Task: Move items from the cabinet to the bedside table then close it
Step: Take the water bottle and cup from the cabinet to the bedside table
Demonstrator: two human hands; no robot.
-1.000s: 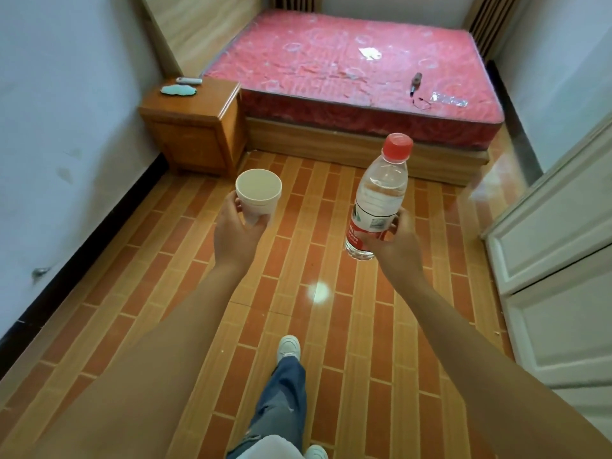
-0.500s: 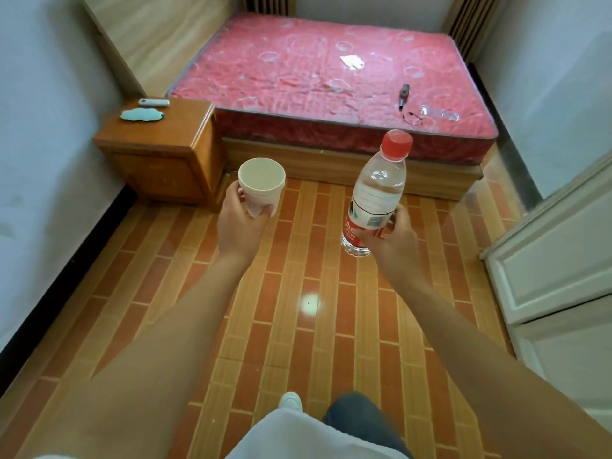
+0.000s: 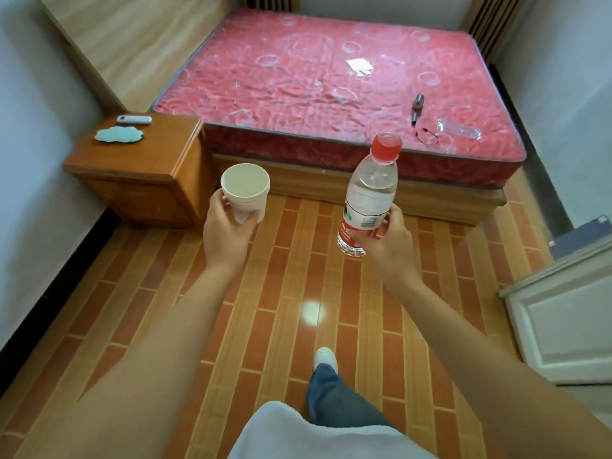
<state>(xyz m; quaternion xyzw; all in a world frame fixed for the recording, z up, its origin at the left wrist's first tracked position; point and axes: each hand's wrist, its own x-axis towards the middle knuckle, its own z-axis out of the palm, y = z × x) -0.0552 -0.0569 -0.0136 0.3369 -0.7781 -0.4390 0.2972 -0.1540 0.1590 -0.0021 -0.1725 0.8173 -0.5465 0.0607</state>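
White and open-mouthed, the cup (image 3: 245,190) sits upright in our left hand (image 3: 228,233), gripped low on its wall, fingers (image 3: 253,216) wrapped round the near side and the thumb on the left. We see nothing inside it. Our right hand (image 3: 390,241) grasps the bottle (image 3: 367,197) around its lower half, over the red and white label; the bottle is clear, holds water, wears a red cap (image 3: 386,149) and leans a little to the right at the top. Both things are held out in the air above the floor (image 3: 284,293), apart from each other, the cup left of the bottle.

We face the bedside table (image 3: 149,160), a brown wooden one that stands ahead and to the left, against the left wall and just beside the bed (image 3: 331,84). The cup is nearer to it than the bottle, close by its front right corner in the view, yet not over its top. On that top, toward the back, lie a pale green cloud-shaped pad (image 3: 118,134) and, behind it, a small white remote (image 3: 134,119); the two lie near each other.

On the bed's red mattress we make out a white slip of paper (image 3: 359,66), a dark pen-like thing (image 3: 416,109) and a clear plastic wrapper (image 3: 458,130) toward the right edge. A white panelled door (image 3: 563,319) shows at the right edge of the view; whether it belongs to the cabinet we cannot tell. Below, one leg in blue jeans and a white shoe (image 3: 326,357) are on the tiles.
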